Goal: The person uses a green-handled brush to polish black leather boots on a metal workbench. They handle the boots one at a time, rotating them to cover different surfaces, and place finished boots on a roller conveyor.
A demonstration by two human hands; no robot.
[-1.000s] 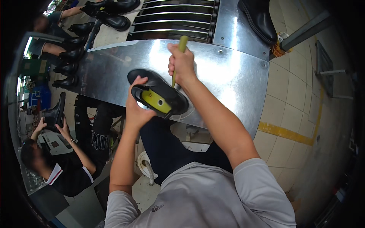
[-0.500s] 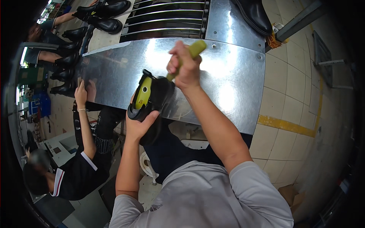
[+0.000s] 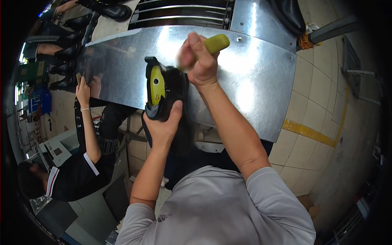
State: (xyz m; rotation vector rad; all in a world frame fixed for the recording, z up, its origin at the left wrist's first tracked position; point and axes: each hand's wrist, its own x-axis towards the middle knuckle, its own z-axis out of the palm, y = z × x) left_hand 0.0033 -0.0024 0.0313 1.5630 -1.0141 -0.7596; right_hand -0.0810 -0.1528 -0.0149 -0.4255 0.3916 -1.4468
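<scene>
Gripped from below by the left hand, one black shoe with a yellow-green last inside is held on its side over the shiny sheet-metal table. Right hand is fisted tight around one yellow-green tool handle, beside the shoe. A second person's hand touches the table's left edge.
</scene>
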